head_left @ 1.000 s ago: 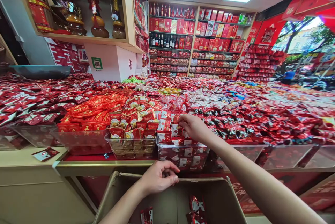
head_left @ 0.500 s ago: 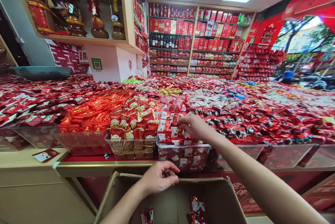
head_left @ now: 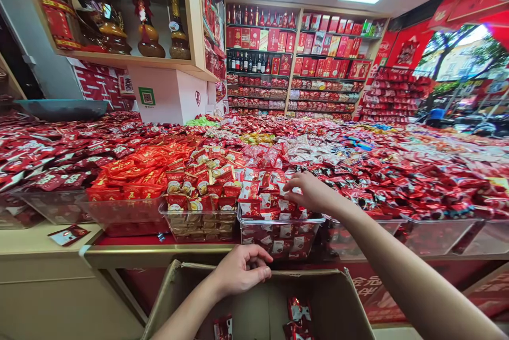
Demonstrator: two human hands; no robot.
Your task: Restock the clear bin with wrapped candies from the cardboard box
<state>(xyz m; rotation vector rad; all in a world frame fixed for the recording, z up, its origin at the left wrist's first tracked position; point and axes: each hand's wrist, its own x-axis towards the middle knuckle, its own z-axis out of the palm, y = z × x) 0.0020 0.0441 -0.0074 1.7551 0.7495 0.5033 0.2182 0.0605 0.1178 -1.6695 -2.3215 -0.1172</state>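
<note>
My right hand is over the red and white candy packets in a clear plastic bin. Its fingers are slightly bent and apart, at the packets on the bin's right side, and nothing shows in its grasp. Below, my left hand hangs above the far rim of an open cardboard box. The left fingers are loosely curled with a gap to the thumb, and I see nothing between them. A few red candy packets lie inside the box.
Left of that bin stands a bin of gold and red durian candy, then one of orange-red packets. Dark red wrapped candies fill bins on the right. A loose packet lies on the counter. Shelves hold bottles and boxes behind.
My right hand has shifted a little to the right over the red and white packets, uncovering some of them. My left hand stays where it was.
</note>
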